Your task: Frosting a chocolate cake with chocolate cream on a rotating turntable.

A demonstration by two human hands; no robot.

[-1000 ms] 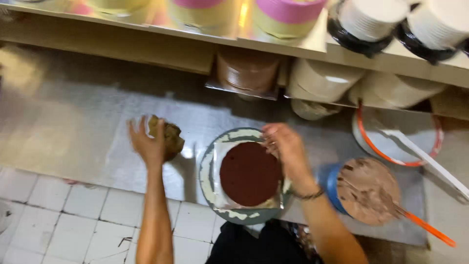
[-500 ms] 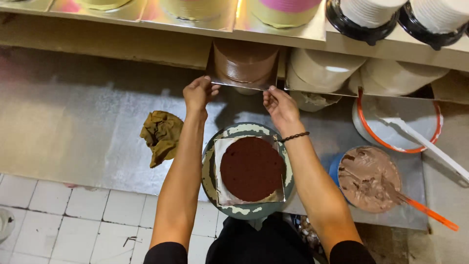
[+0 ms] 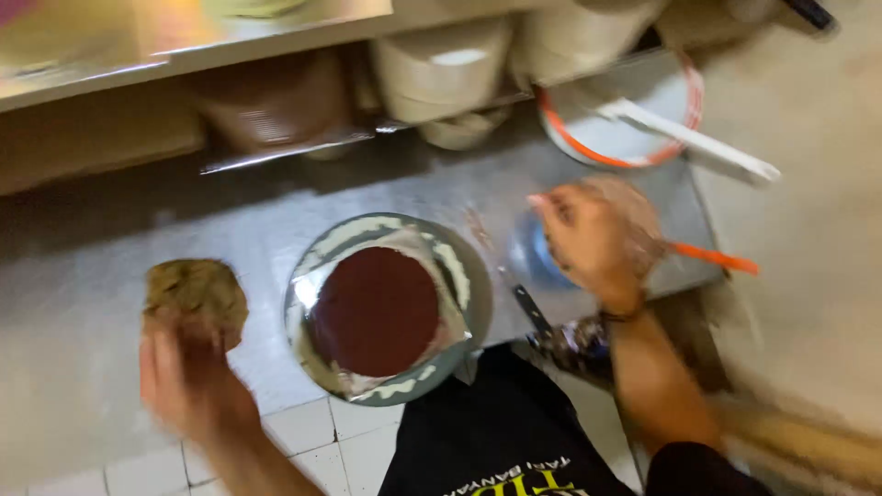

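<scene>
A round dark-brown cake (image 3: 377, 310) lies on a foil-covered square board on a turntable (image 3: 469, 266) at the front edge of a steel counter (image 3: 101, 230). My left hand (image 3: 188, 377) is at the lower left, fingers stretched up to the lower edge of a crumpled brown cloth (image 3: 195, 289) on the counter. My right hand (image 3: 588, 239) rests over a bowl of brown cream (image 3: 643, 207) to the right of the cake, with an orange-handled spatula (image 3: 717, 259) sticking out of it. Motion blur hides its grip.
A dark-handled palette knife (image 3: 531, 308) lies between turntable and bowl. A white bowl with an orange rim (image 3: 574, 138) holds a white scraper (image 3: 689, 140) at the back right. Stacked white tubs (image 3: 441, 69) and a brown cake (image 3: 276, 101) sit under the shelf. White floor tiles (image 3: 312, 432) are below.
Both hands have left the foil board under the shelf. My left hand dropped to the cloth at the left, my right hand swung to the cream bowl. The view has tilted.
</scene>
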